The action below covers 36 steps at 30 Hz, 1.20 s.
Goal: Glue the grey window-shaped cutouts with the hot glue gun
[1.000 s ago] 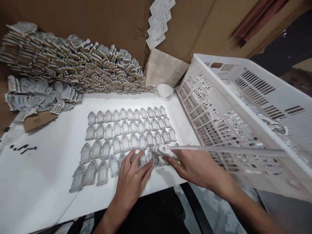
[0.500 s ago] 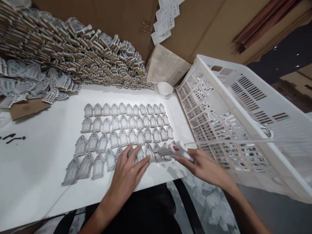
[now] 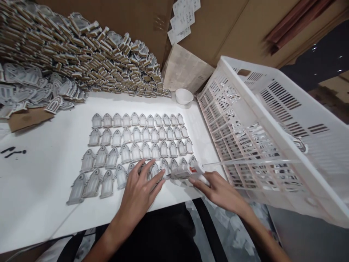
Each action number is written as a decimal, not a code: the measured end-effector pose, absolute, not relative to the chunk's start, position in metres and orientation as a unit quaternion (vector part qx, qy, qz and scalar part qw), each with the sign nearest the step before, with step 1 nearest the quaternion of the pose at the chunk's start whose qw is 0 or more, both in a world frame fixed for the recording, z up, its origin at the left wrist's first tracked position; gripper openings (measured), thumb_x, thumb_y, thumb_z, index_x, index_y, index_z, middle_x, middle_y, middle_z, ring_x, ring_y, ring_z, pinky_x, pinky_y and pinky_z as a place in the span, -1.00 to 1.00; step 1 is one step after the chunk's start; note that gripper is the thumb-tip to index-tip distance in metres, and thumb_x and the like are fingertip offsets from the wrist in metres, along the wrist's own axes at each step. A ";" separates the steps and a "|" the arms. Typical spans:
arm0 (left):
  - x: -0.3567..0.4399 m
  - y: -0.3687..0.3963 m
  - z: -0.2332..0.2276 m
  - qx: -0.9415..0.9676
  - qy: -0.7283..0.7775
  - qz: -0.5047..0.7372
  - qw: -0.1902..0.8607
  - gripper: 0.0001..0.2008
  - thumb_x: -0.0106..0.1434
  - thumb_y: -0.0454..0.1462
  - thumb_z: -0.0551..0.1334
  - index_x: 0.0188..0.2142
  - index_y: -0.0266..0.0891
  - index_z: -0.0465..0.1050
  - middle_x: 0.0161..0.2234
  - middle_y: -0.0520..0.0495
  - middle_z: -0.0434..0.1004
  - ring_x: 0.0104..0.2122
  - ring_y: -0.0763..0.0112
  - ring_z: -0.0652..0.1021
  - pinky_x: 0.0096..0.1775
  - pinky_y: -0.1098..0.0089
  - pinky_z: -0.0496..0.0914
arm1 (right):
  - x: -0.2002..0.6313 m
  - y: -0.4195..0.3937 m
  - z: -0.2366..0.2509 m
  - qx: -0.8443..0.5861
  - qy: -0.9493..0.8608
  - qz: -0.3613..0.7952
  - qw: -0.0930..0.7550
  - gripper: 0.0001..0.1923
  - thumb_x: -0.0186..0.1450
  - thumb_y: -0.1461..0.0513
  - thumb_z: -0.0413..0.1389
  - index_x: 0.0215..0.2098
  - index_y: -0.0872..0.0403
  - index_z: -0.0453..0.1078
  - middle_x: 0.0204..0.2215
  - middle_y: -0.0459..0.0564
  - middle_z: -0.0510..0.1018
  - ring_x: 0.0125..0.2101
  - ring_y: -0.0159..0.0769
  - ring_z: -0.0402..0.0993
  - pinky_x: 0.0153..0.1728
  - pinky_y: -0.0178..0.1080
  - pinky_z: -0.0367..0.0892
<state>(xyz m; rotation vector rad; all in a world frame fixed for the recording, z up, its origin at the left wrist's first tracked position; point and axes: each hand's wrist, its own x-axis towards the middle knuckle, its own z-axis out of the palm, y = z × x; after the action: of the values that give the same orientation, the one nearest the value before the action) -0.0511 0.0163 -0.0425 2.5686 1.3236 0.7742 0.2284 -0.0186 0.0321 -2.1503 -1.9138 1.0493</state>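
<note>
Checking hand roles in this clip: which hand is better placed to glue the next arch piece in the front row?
Likely the right hand: it grips the glue gun, whose nozzle points at the front row of arch pieces. The left hand lies flat on those pieces, pressing them to the white board.

White table [image 3: 40,189] carries arch cutouts [image 3: 136,140], bowl [image 3: 184,96].

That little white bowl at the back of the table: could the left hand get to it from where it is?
Probably yes: the left hand lies flat on the front row of arch-shaped pieces, and only these low pieces lie between it and the white bowl.
</note>
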 end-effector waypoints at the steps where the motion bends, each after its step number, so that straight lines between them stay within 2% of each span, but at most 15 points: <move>1: -0.051 0.016 -0.042 0.856 0.442 0.258 0.074 -0.70 0.45 -0.26 0.37 0.14 -0.04 0.68 0.28 -0.30 0.53 0.31 -0.34 0.39 0.10 -0.29 0.54 | 0.228 -0.019 0.033 -0.696 -0.633 0.337 0.038 -0.35 0.53 -0.28 -0.08 -0.42 -0.01 0.38 -0.47 -0.01 0.54 -0.22 0.00 0.58 -0.24 -0.17 0.29; 4: -0.051 0.016 -0.041 0.856 0.443 0.256 0.070 -0.70 0.45 -0.26 0.37 0.14 -0.02 0.68 0.28 -0.29 0.53 0.30 -0.34 0.40 0.09 -0.28 0.55 | 0.227 -0.017 0.041 -0.674 -0.670 0.308 0.026 -0.37 0.57 -0.24 -0.09 -0.41 -0.01 0.40 -0.47 -0.01 0.57 -0.30 -0.07 0.59 -0.30 -0.20 0.25; 8: -0.051 0.017 -0.040 0.858 0.442 0.254 0.066 -0.71 0.45 -0.26 0.37 0.13 -0.02 0.69 0.27 -0.28 0.54 0.29 -0.33 0.40 0.10 -0.28 0.53 | 0.217 -0.007 0.063 -0.637 -0.722 0.269 -0.031 -0.42 0.59 -0.16 -0.04 -0.38 0.01 0.44 -0.57 -0.06 0.50 -0.51 -0.22 0.46 -0.46 -0.23 0.04; 12: -0.050 0.017 -0.039 0.858 0.444 0.249 0.067 -0.72 0.46 -0.25 0.36 0.12 -0.02 0.69 0.27 -0.29 0.54 0.30 -0.34 0.39 0.10 -0.28 0.53 | 0.202 0.007 0.087 -0.594 -0.774 0.206 -0.071 -0.52 0.60 -0.09 -0.01 -0.23 0.00 0.58 -0.57 -0.02 0.55 -0.61 -0.26 0.38 -0.50 -0.20 -0.13; 14: -0.051 0.016 -0.040 0.856 0.446 0.251 0.067 -0.72 0.45 -0.25 0.37 0.12 -0.01 0.69 0.27 -0.28 0.54 0.30 -0.34 0.40 0.09 -0.27 0.54 | 0.202 0.012 0.095 -0.588 -0.779 0.208 -0.071 -0.52 0.58 -0.11 0.01 -0.23 -0.01 0.60 -0.58 -0.02 0.55 -0.63 -0.28 0.35 -0.51 -0.19 -0.14; 17: -0.052 0.017 -0.042 0.856 0.440 0.264 0.059 -0.73 0.44 -0.26 0.37 0.10 -0.02 0.70 0.25 -0.30 0.55 0.29 -0.35 0.41 0.07 -0.26 0.55 | 0.212 0.013 0.100 -0.614 -0.750 0.244 -0.032 -0.46 0.56 -0.15 0.03 -0.38 0.00 0.51 -0.59 -0.06 0.50 -0.61 -0.30 0.35 -0.51 -0.21 -0.06; 20: -0.053 0.021 -0.048 0.860 0.424 0.280 0.047 -0.73 0.43 -0.28 0.37 0.09 -0.05 0.70 0.24 -0.34 0.55 0.26 -0.37 0.43 0.05 -0.27 0.55 | 0.226 0.006 0.095 -0.682 -0.674 0.279 0.045 -0.36 0.53 -0.25 0.02 -0.46 0.01 0.42 -0.61 -0.10 0.40 -0.55 -0.28 0.34 -0.48 -0.22 0.05; 24: -0.054 0.025 -0.056 0.864 0.399 0.305 0.037 -0.73 0.44 -0.27 0.36 0.10 -0.07 0.67 0.24 -0.33 0.54 0.25 -0.40 0.44 0.03 -0.29 0.54 | 0.232 -0.008 0.075 -0.729 -0.549 0.363 0.190 -0.32 0.47 -0.33 0.03 -0.26 0.04 0.62 -0.48 -0.10 0.42 -0.42 -0.25 0.39 -0.39 -0.24 0.21; 27: -0.059 0.025 -0.056 0.861 0.383 0.331 0.044 -0.75 0.45 -0.28 0.35 0.09 -0.12 0.65 0.22 -0.32 0.56 0.25 -0.35 0.46 0.09 -0.26 0.51 | 0.230 -0.013 0.058 -0.692 -0.504 0.441 0.269 -0.33 0.48 -0.31 0.05 -0.21 0.06 0.64 -0.53 -0.15 0.31 -0.47 -0.33 0.27 -0.42 -0.27 0.17; 31: -0.072 0.019 -0.047 0.852 0.399 0.336 0.054 -0.74 0.46 -0.31 0.34 0.10 -0.14 0.64 0.24 -0.31 0.55 0.28 -0.29 0.45 0.16 -0.24 0.47 | 0.226 -0.012 0.044 -0.668 -0.505 0.470 0.278 -0.34 0.49 -0.29 0.05 -0.26 0.09 0.62 -0.60 -0.20 0.20 -0.54 -0.37 0.14 -0.45 -0.27 0.11; 36: -0.084 0.006 -0.037 0.838 0.432 0.331 0.052 -0.79 0.44 -0.34 0.36 0.01 -0.08 0.68 0.21 -0.27 0.57 0.27 -0.25 0.45 0.12 -0.19 0.51 | 0.218 -0.006 0.039 -0.664 -0.545 0.466 0.211 -0.35 0.51 -0.28 0.03 -0.23 0.06 0.62 -0.55 -0.17 0.29 -0.47 -0.31 0.31 -0.37 -0.26 0.21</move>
<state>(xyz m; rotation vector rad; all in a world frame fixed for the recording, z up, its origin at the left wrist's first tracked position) -0.0843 0.0063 -0.0373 2.5479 1.3128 1.0076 0.2181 -0.0058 0.0386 -1.8452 -1.5142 1.2952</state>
